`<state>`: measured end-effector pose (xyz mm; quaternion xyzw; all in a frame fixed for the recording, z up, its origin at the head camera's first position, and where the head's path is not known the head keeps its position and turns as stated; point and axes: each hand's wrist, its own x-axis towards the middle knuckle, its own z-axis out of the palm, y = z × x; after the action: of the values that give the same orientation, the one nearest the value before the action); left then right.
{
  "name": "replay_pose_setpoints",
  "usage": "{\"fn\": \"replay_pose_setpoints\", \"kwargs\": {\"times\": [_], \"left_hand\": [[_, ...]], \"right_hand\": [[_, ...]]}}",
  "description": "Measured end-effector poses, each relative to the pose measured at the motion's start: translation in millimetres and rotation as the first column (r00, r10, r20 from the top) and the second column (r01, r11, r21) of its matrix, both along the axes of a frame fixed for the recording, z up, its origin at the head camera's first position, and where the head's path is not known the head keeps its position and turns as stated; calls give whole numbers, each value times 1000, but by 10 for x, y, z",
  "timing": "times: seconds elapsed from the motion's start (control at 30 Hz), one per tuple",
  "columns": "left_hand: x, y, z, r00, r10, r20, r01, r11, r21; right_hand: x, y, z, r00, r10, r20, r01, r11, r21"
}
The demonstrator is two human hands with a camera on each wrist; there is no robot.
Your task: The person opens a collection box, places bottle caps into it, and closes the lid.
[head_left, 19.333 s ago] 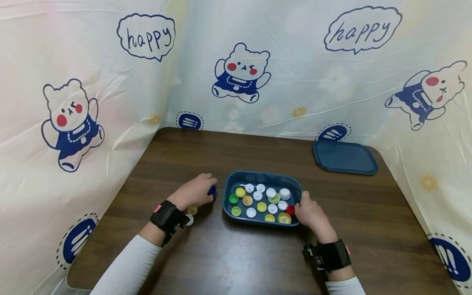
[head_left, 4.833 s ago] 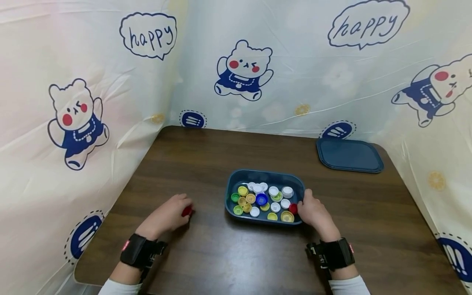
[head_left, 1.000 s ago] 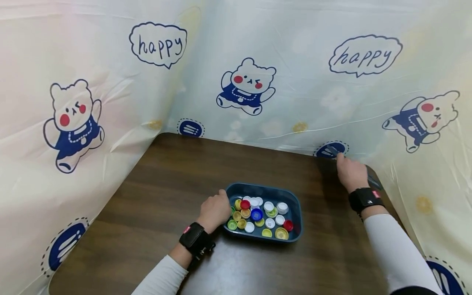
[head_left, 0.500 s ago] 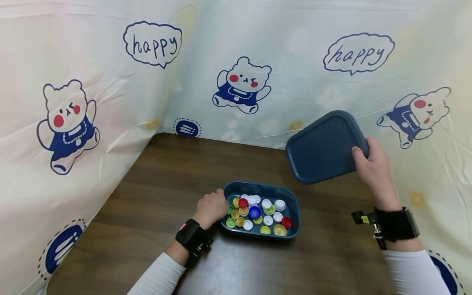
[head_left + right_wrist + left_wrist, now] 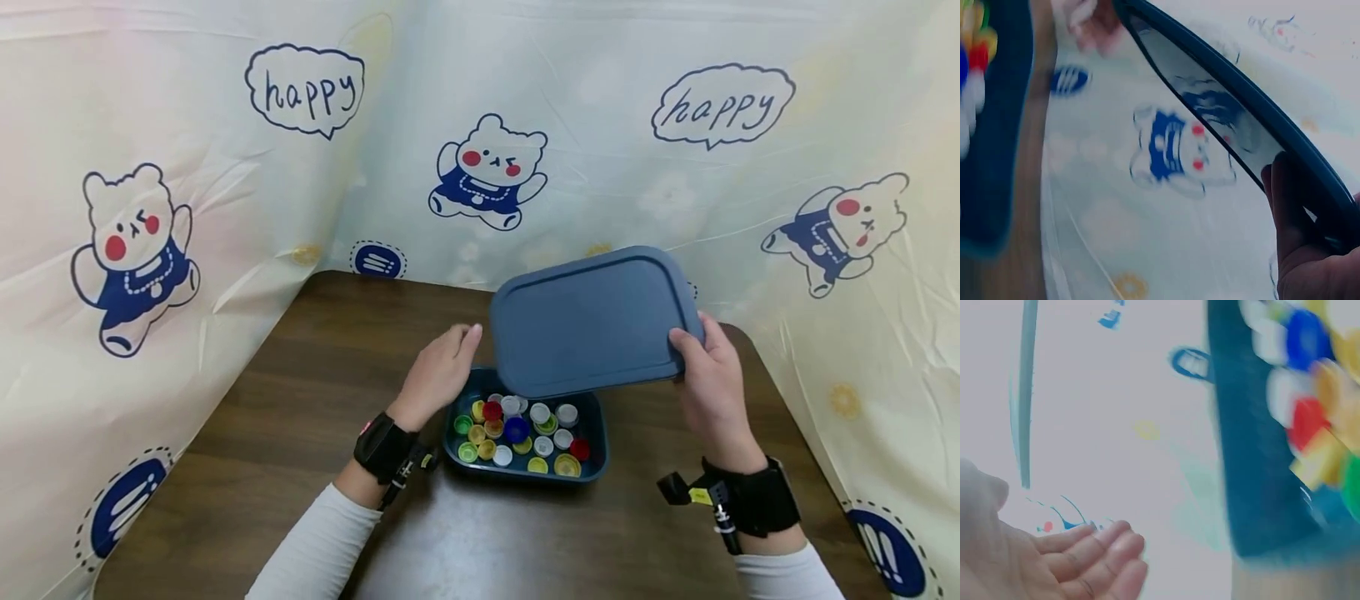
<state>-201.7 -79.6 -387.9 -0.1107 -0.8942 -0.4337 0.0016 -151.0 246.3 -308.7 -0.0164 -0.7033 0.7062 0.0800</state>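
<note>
A dark blue rectangular box (image 5: 525, 476) sits on the table, with several bottle caps in it: a blue cap (image 5: 516, 430), a red cap (image 5: 580, 450), and white, yellow and green ones. My right hand (image 5: 712, 387) grips the right end of a matching blue lid (image 5: 592, 325), thumb on the near face and fingers behind. The lid is tilted up over the box's back edge. My left hand (image 5: 438, 371) is raised at the box's left end, holding nothing. Its fingers (image 5: 1104, 556) look extended in the left wrist view, with the box wall (image 5: 1260, 469) to the right, blurred.
The brown wooden table (image 5: 300, 400) extends around the box on all sides. A patterned plastic curtain (image 5: 390, 183) with cartoon bears hangs behind and at both sides of it.
Caps from the table at left went into the box. My right hand lifted the lid from the back right corner and brought it left over the box. My left hand released the rim and rose.
</note>
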Motion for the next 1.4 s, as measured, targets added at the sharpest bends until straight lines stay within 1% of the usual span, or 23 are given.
{"fn": "replay_pose_setpoints", "kwargs": {"times": [0.07, 0.1, 0.17, 0.23, 0.3, 0.33, 0.37, 0.43, 0.47, 0.5, 0.57, 0.63, 0.67, 0.7, 0.77, 0.8, 0.83, 0.9, 0.97, 1.07, 1.2, 1.27, 1.4], "left_hand": [[-4, 30, 88, 1000, -24, 8, 23, 994, 107], [-1, 40, 123, 1000, -29, 13, 26, 989, 145], [4, 48, 168, 1000, -21, 13, 18, 981, 194], [11, 40, 188, 1000, -5, 8, 3, 979, 205], [22, 20, 189, 1000, 1, 22, -6, 980, 200], [28, 9, 182, 999, 1, 32, -7, 983, 185], [39, -3, 175, 999, -7, 47, -1, 986, 167], [58, -25, 146, 997, -19, 70, 11, 994, 107], [68, -33, 132, 996, -23, 81, 17, 997, 73], [77, -39, 109, 996, -24, 91, 21, 999, 36], [85, -47, 38, 995, -21, 95, 27, 998, -58], [93, -46, -50, 996, -7, 90, 21, 988, -151], [97, -45, -102, 997, 0, 81, 16, 980, -199], [102, -44, -159, 998, 7, 67, 10, 968, -251], [121, -40, -268, 999, 17, 37, -3, 937, -348], [134, -37, -316, 1000, 18, 21, -9, 923, -385], [145, -33, -365, 1000, 16, -1, -15, 907, -420], [167, -27, -448, 999, 12, -40, -30, 882, -469], [188, -19, -508, 998, 6, -66, -38, 870, -491], [211, -11, -564, 997, 9, -72, -43, 868, -495], [216, -1, -586, 998, 12, -61, -40, 871, -490], [218, 0, -594, 997, 8, -71, -42, 872, -488], [224, -2, -617, 993, -2, -119, -56, 876, -479]], "right_hand": [[58, -98, -32, 999, 45, 30, -44, 998, -35], [85, -138, -47, 997, 67, 47, -65, 997, -38], [118, -192, -85, 992, 112, 63, -112, 994, -11], [115, -201, -133, 989, 134, 71, -140, 986, 88], [88, -173, -202, 989, 124, 79, -138, 967, 214], [62, -152, -249, 990, 112, 84, -132, 950, 283], [36, -130, -303, 991, 98, 93, -125, 927, 355], [-19, -96, -425, 993, 67, 101, -109, 857, 503], [-42, -84, -491, 993, 53, 105, -104, 812, 575], [-59, -79, -560, 993, 39, 109, -101, 758, 645], [-79, -85, -708, 995, 25, 101, -94, 629, 772], [-71, -113, -847, 994, 27, 101, -101, 508, 855], [-57, -132, -908, 994, 26, 108, -108, 460, 881], [-45, -152, -965, 993, 25, 113, -113, 415, 903], [-19, -189, -1057, 992, 24, 125, -125, 345, 930], [-9, -205, -1092, 992, 22, 127, -128, 319, 939], [-1, -220, -1121, 991, 22, 129, -129, 300, 945], [6, -241, -1170, 991, 19, 136, -136, 276, 951], [12, -256, -1216, 989, 21, 149, -150, 264, 953], [20, -268, -1273, 984, 16, 177, -175, 262, 949], [22, -265, -1338, 983, 4, 184, -178, 266, 947], [19, -265, -1360, 984, 1, 178, -172, 270, 947], [6, -269, -1402, 984, 1, 176, -169, 274, 947]]}}
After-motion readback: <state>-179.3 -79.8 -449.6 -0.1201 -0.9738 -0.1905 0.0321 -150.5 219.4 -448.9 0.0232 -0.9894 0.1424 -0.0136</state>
